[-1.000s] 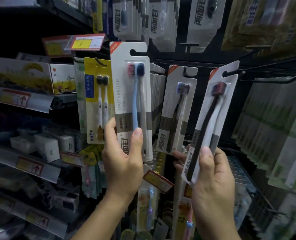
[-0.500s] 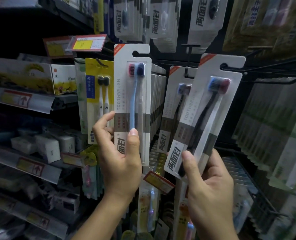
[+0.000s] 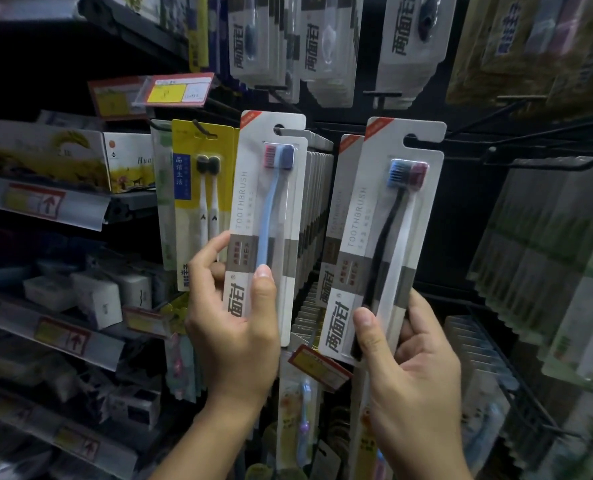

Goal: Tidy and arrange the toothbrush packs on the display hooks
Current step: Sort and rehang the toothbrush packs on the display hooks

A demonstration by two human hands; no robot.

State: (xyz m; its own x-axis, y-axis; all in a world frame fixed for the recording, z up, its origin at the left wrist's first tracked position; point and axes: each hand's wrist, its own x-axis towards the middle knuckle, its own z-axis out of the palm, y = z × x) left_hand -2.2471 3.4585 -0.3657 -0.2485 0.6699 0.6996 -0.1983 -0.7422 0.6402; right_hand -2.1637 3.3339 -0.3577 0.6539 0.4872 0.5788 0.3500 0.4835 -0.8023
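Hanging two toothbrush packs
Our left hand (image 3: 234,336) pinches the blue-brush pack (image 3: 265,223), right hand (image 3: 414,355) the black-brush pack (image 3: 390,237); above our fingertips, slots must meet hooks.

The left hand (image 3: 234,327) grips the lower part of a white toothbrush pack (image 3: 267,216) holding a blue brush, thumb pressed across its front. The pack stands upright against a row of like packs (image 3: 317,216) hanging behind it. The right hand (image 3: 416,362) holds a second pack (image 3: 390,233), with a black and a white brush, tilted slightly rightward, in front of another hanging pack (image 3: 336,237). A yellow pack (image 3: 198,188) hangs to the left. Wire hooks (image 3: 547,164) jut out at right.
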